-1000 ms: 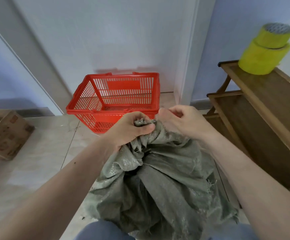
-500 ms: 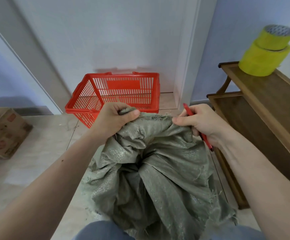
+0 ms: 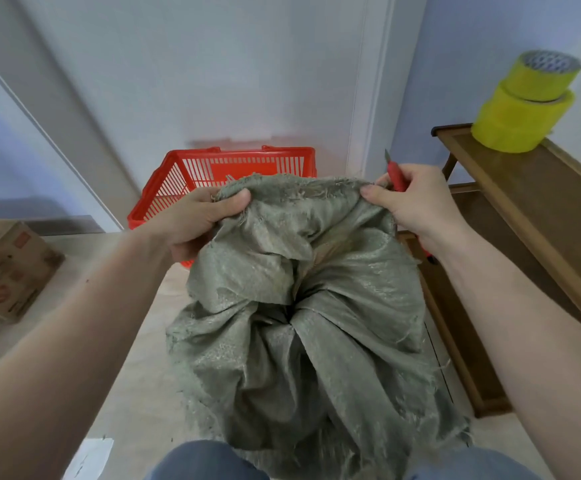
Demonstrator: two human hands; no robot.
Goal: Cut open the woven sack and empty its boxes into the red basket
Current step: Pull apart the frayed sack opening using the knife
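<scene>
At nine o'clock a carton (image 3: 8,268) lies on the floor. The left hand (image 3: 195,220) grips the sack (image 3: 302,323) by its frayed top edge, centre frame. The basket (image 3: 247,168) stands behind it at twelve. The right hand (image 3: 417,206) pinches the same edge while clasping a red knife (image 3: 395,174). Tape rolls (image 3: 524,105) sit on a shelf (image 3: 559,202) at two.

Floor (image 3: 133,386): sack (image 3: 302,341), basket (image 3: 164,199), carton (image 3: 8,271).
</scene>
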